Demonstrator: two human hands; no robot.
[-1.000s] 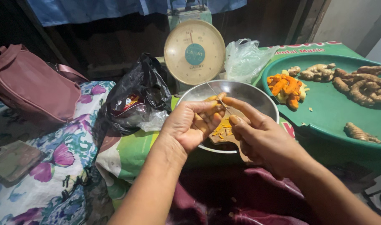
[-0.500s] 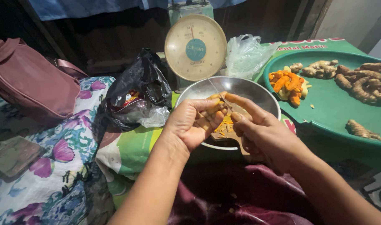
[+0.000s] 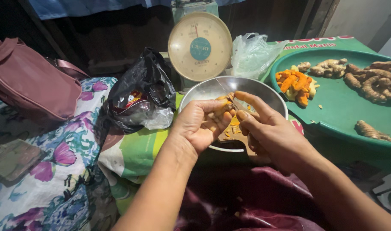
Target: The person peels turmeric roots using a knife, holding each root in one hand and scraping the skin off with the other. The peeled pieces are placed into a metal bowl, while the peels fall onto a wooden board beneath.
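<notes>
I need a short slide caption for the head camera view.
Two hands peel an orange root over a steel bowl, beside a scale and green tray.

The light is soft and a little dim, strongest on my right where the green tray (image 3: 332, 113) and the pale wall beyond it show clear colour. The far left sinks into near black behind the pink bag (image 3: 33, 85). The steel bowl (image 3: 208, 90) carries a mild sheen, the clear plastic bag (image 3: 251, 53) small glints. My fingers (image 3: 219, 113) cast a shadow into the bowl. My near forearms are slightly soft, and the edges bend with wide-lens distortion.
</notes>
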